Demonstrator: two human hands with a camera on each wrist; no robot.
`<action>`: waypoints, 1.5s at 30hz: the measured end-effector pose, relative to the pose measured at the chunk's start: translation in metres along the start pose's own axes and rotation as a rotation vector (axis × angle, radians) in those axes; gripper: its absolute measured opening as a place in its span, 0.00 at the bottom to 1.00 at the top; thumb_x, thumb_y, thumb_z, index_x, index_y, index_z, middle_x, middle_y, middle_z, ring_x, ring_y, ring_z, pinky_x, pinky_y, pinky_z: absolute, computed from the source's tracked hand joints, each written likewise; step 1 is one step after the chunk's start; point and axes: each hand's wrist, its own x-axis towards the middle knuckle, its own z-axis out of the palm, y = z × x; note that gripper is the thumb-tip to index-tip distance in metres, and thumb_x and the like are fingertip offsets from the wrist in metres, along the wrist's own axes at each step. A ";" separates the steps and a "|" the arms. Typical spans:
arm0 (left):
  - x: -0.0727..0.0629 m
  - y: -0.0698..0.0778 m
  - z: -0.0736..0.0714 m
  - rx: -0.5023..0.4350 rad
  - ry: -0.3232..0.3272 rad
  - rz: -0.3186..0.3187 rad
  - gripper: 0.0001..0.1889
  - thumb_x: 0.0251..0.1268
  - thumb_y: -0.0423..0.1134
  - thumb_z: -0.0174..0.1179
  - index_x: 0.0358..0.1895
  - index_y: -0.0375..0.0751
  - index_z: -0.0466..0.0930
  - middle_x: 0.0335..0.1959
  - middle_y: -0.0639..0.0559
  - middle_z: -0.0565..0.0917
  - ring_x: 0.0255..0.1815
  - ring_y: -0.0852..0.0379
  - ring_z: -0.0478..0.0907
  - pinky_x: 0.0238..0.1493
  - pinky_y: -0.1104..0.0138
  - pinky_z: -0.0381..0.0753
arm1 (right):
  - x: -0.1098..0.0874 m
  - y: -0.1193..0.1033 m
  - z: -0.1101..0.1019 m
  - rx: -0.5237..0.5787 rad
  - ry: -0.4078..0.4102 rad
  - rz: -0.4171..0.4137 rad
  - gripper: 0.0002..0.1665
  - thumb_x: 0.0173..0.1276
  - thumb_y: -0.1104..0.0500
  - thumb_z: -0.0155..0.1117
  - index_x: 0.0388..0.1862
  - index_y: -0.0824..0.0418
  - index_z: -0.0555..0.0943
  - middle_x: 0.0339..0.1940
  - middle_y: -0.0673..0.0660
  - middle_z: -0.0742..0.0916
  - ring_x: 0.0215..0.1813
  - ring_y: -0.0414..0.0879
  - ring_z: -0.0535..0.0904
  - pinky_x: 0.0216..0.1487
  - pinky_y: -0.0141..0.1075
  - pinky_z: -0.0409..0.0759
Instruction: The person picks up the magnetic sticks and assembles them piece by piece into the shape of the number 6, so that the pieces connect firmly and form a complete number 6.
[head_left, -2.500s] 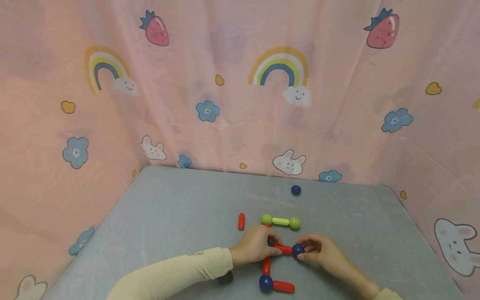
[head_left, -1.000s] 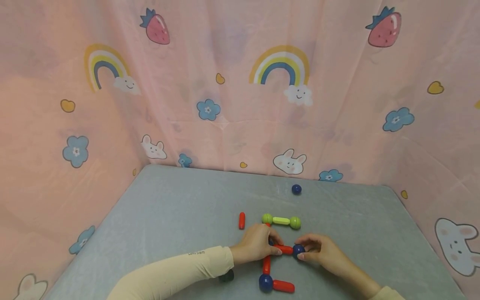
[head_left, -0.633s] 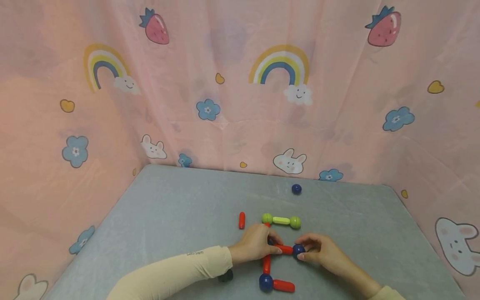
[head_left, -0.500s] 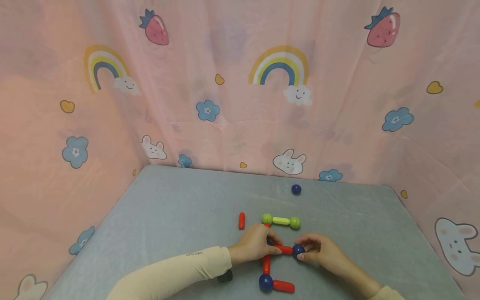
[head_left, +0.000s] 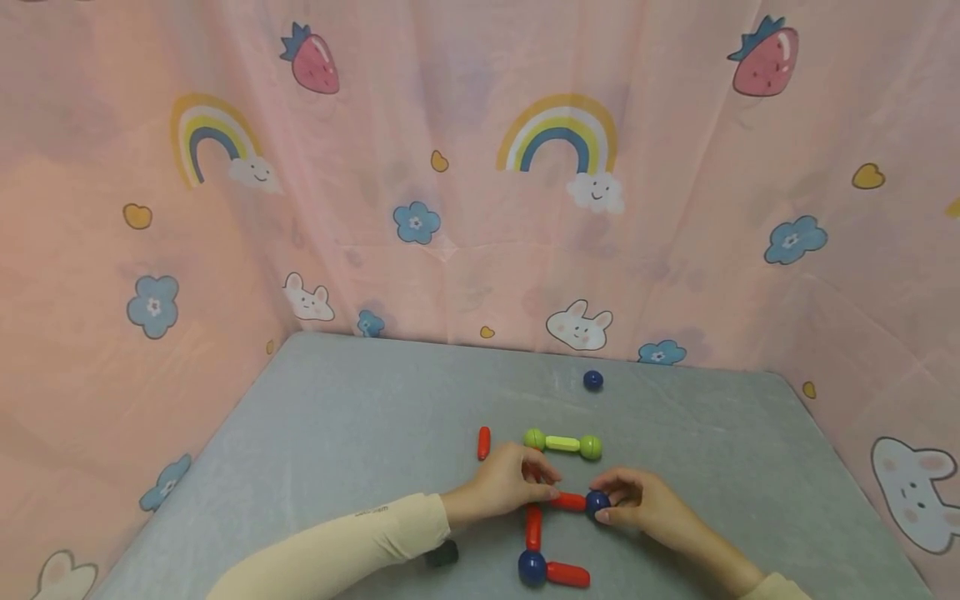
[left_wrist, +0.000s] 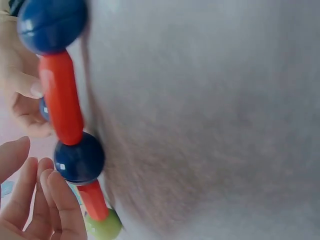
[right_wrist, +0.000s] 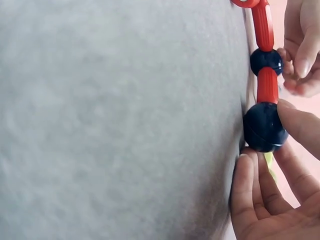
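Observation:
My right hand (head_left: 648, 507) pinches a blue ball (head_left: 597, 503) between thumb and fingers. That ball sits at the end of a red rod (head_left: 569, 502), which runs left to a middle blue ball (left_wrist: 79, 159). Beside the middle ball is my left hand (head_left: 498, 483), its thumb and fingers apart with nothing between them; it hides this ball in the head view. Another red rod (head_left: 533, 527) runs toward the front to a blue ball (head_left: 532, 568) with a further red rod (head_left: 567, 574) pointing right. At the far end, a light green rod (head_left: 562, 444) joins two green balls.
A loose red rod (head_left: 483, 442) lies left of the built shape. Near the back edge of the grey table (head_left: 360, 417) rests a single blue ball (head_left: 593, 381). A dark round piece (head_left: 442, 553) shows partly under the left sleeve. Pink printed curtain (head_left: 480, 275) surrounds the table.
My left hand has let go at the middle joint and shifted slightly left, its thumb lifting off the red rod. The right hand stays on its blue ball.

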 end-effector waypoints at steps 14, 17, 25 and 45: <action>-0.040 0.004 -0.002 -0.244 0.049 -0.096 0.08 0.54 0.36 0.73 0.37 0.40 0.88 0.28 0.55 0.86 0.23 0.68 0.75 0.24 0.77 0.74 | 0.013 -0.016 -0.018 -0.074 0.043 -0.123 0.24 0.61 0.54 0.74 0.52 0.63 0.81 0.49 0.59 0.86 0.44 0.44 0.80 0.42 0.30 0.80; -0.050 0.004 0.001 -0.287 0.059 -0.139 0.08 0.54 0.35 0.73 0.37 0.40 0.87 0.29 0.54 0.86 0.22 0.67 0.75 0.22 0.76 0.73 | 0.021 -0.025 -0.022 -0.115 0.071 -0.167 0.21 0.62 0.55 0.73 0.52 0.62 0.82 0.47 0.58 0.87 0.43 0.43 0.80 0.43 0.30 0.80; -0.071 -0.002 0.013 -0.381 0.040 -0.272 0.10 0.53 0.33 0.74 0.39 0.40 0.85 0.32 0.52 0.85 0.24 0.62 0.76 0.22 0.74 0.75 | 0.050 -0.051 -0.025 -0.199 0.067 -0.269 0.20 0.63 0.54 0.72 0.52 0.60 0.83 0.46 0.57 0.87 0.45 0.44 0.80 0.47 0.33 0.80; -0.083 -0.007 0.016 -0.492 -0.006 -0.327 0.11 0.54 0.33 0.73 0.41 0.38 0.83 0.33 0.49 0.88 0.24 0.62 0.80 0.22 0.73 0.80 | 0.137 -0.107 0.020 -0.231 -0.329 -0.357 0.16 0.63 0.62 0.71 0.50 0.56 0.86 0.48 0.56 0.89 0.50 0.46 0.84 0.50 0.36 0.83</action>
